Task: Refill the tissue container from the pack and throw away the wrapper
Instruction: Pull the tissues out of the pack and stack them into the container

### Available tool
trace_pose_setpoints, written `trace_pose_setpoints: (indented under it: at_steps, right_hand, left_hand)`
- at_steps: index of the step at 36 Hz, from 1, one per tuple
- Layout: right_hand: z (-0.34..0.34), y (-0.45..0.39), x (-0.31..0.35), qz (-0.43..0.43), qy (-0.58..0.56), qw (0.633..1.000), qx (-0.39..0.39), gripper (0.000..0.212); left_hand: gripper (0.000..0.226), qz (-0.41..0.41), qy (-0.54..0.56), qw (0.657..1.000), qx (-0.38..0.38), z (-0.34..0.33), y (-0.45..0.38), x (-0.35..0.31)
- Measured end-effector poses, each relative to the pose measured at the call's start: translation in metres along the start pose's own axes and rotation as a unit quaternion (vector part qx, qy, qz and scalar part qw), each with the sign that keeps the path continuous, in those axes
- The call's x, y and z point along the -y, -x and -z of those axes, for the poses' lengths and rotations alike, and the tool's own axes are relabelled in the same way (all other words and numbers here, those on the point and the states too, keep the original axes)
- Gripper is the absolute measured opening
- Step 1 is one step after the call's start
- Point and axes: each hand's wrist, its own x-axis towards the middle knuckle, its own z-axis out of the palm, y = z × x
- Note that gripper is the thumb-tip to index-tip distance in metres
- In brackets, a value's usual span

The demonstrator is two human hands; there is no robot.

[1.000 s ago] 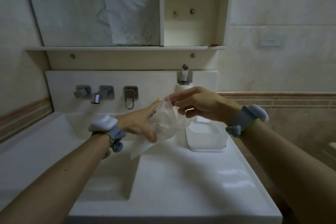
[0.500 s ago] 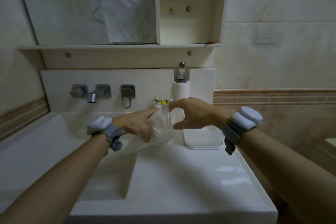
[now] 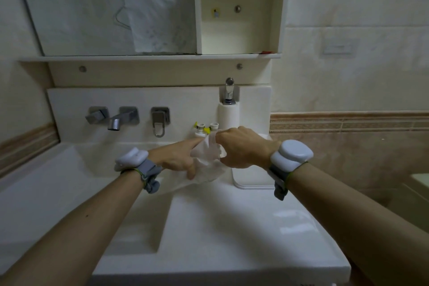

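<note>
Both hands meet over the bench: the left hand and right hand each grasp the crinkled tissue pack. Just behind the right hand stands the white tissue container, contents apparently hidden.

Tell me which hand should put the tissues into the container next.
Probably the right hand: it pinches the pack at the top and lies just over the container. The left hand holds the pack farther away.

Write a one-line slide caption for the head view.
Both hands, left and right, hold a crumpled tissue pack beside the white container on the sink counter.
</note>
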Motion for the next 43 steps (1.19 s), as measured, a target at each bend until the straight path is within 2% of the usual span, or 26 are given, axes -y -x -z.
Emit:
trace_pose_setpoints:
  at_steps: [6, 10, 13, 16, 23, 28, 30, 34, 37, 39, 43]
  right_hand:
    - [-0.002, -0.002, 0.000, -0.043, -0.011, 0.999, -0.022, 0.028]
    - [-0.003, -0.004, -0.006, -0.070, -0.092, 0.993, -0.028, 0.022]
    - [0.000, 0.000, -0.010, -0.057, -0.144, 0.986, -0.053, 0.024]
    - [0.000, 0.005, -0.011, -0.036, -0.119, 0.989, -0.076, 0.028]
    - [-0.002, 0.005, -0.011, -0.026, -0.125, 0.992, 0.005, 0.047]
    - [-0.006, 0.001, -0.013, -0.044, -0.115, 0.992, 0.002, 0.029]
    - [-0.005, 0.001, -0.013, -0.048, -0.112, 0.992, -0.014, 0.022]
    - [-0.006, 0.002, -0.016, -0.044, -0.098, 0.990, -0.086, 0.026]
    - [-0.006, 0.004, -0.021, -0.047, -0.125, 0.982, -0.131, 0.025]
    - [-0.005, 0.007, -0.026, -0.062, -0.167, 0.971, -0.161, 0.023]
    - [-0.005, 0.006, -0.035, -0.122, -0.305, 0.925, -0.192, 0.022]
  left_hand:
    - [0.092, 0.000, -0.005, 1.000, 0.006, -0.002, -0.002, -0.002]
    - [0.092, 0.001, 0.004, 1.000, 0.005, -0.001, -0.002, -0.001]
    - [0.086, -0.009, 0.019, 1.000, -0.005, 0.000, -0.004, 0.005]
    - [0.086, -0.009, 0.027, 1.000, -0.010, 0.000, -0.006, 0.007]
    - [0.086, -0.006, 0.010, 1.000, 0.010, -0.001, -0.008, 0.002]
    - [0.087, -0.013, 0.007, 1.000, 0.020, -0.001, -0.010, 0.006]
    - [0.085, -0.011, 0.007, 1.000, 0.019, -0.001, -0.010, 0.007]
    - [0.075, -0.007, 0.020, 1.000, 0.011, 0.001, -0.010, 0.007]
    - [0.076, -0.015, 0.019, 1.000, -0.003, 0.002, -0.009, 0.008]
    - [0.078, -0.011, 0.023, 1.000, -0.011, 0.004, -0.009, 0.010]
    - [0.061, 0.024, 0.033, 0.998, -0.039, 0.004, -0.013, 0.017]
